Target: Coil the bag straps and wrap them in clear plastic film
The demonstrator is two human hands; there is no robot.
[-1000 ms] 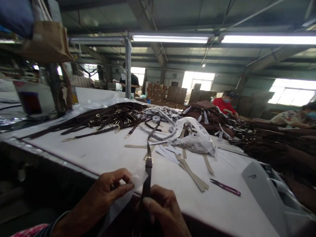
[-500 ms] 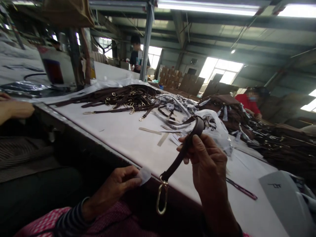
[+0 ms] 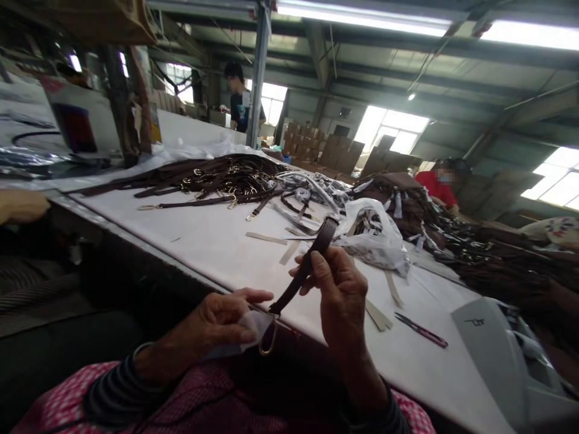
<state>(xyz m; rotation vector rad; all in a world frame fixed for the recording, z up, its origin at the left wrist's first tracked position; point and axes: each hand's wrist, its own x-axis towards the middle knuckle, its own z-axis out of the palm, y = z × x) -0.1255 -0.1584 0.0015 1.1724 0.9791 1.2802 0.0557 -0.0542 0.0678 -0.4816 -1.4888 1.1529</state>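
Observation:
A dark brown strap (image 3: 304,271) is pinched in my right hand (image 3: 341,289), above the table's near edge. From the strap's lower end hangs a gold metal clasp (image 3: 268,345). My left hand (image 3: 217,322) holds a thin whitish sheet (image 3: 257,325) between thumb and fingers, its index finger stretched toward the strap's lower end. The sheet is beside the clasp and partly covers it; whether they touch is unclear.
Many brown straps with gold clasps (image 3: 226,181) lie on the white table (image 3: 203,241). Nearby are a clear plastic bag (image 3: 380,241), beige strips (image 3: 266,239), pink-handled snips (image 3: 423,330) and a grey machine (image 3: 491,349). Another person's hand (image 3: 22,206) is at left.
My right hand and the strap have moved left and the clasp has risen. My left hand has brought the whitish sheet up against the clasp area, its index finger now extended.

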